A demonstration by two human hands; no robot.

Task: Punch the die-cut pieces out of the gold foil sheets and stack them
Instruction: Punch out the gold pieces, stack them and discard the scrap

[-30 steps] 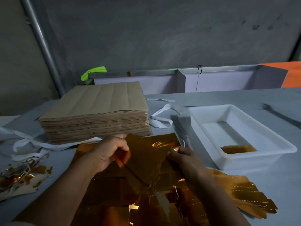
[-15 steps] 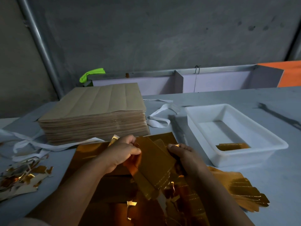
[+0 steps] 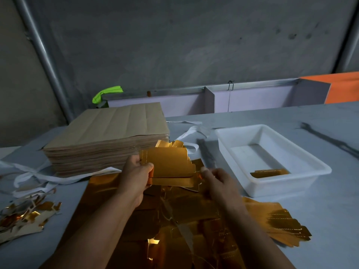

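Stack of gold die-cut pieces (image 3: 171, 166) pinched at its left edge in the left grip (image 3: 136, 177), thumb on top, lifted above the gold foil sheet (image 3: 101, 191) on the desk (image 3: 330, 220). Right grip (image 3: 219, 183) blurred at the stack's right corner, perhaps touching; open or clamped, cannot tell. Brown paper pile (image 3: 108, 136) just behind, white tray (image 3: 281, 187) to the right.

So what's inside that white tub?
A small flat stack of gold pieces lies at the near end of the white tub. Its near wall covers the stack's front edge.
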